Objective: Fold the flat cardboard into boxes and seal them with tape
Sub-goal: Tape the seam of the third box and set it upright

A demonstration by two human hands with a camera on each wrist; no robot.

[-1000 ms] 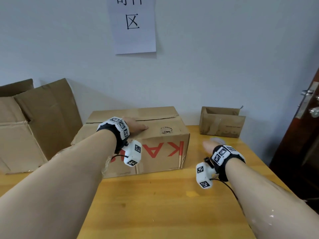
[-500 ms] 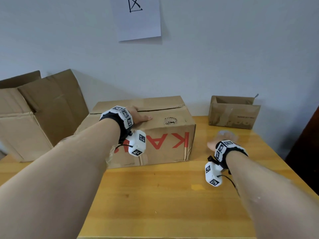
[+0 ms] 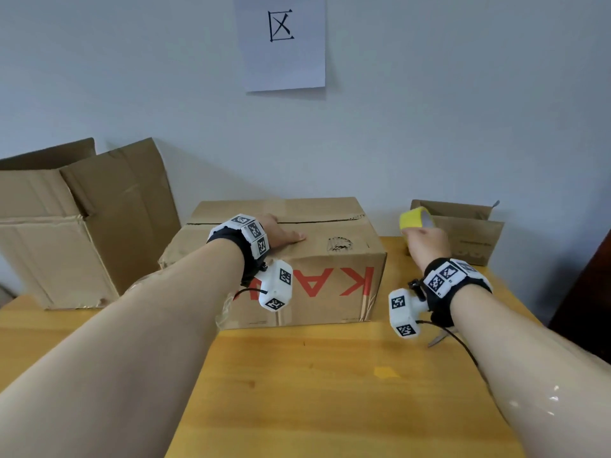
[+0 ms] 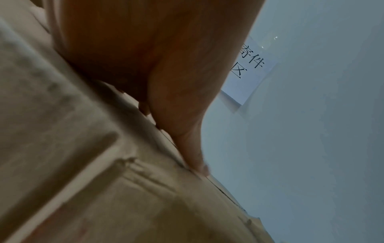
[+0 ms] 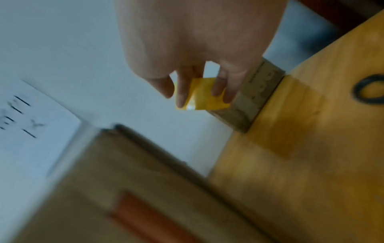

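Pressing box lengthwise (left hand flat); right hand gripping tape roll

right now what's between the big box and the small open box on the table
In the head view, the right hand holding a yellow tape roll, raised above bare table.

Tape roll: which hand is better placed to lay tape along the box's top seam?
Right. The right hand already grips the yellow tape roll, raised beside the box. The left hand lies flat on the flaps, holding them down.
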